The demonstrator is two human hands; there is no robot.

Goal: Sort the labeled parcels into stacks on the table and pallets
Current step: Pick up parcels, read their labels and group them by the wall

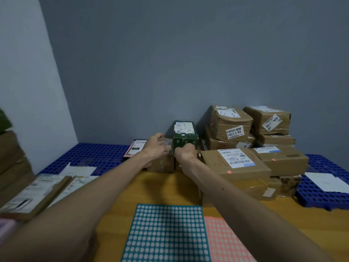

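A dark green parcel with a white label on top sits on brown boxes at the far edge of the wooden table. My right hand grips its near face with curled fingers. My left hand hovers just left of the green parcel, fingers relaxed, over a box top. To the right stands a stack of brown labeled parcels, with taped parcels piled behind it.
Blue perforated pallets flank the table at back left and right. A pink-edged box lies on the left pallet. Flat mailers lie at left. Teal and pink dot-sticker sheets lie near me.
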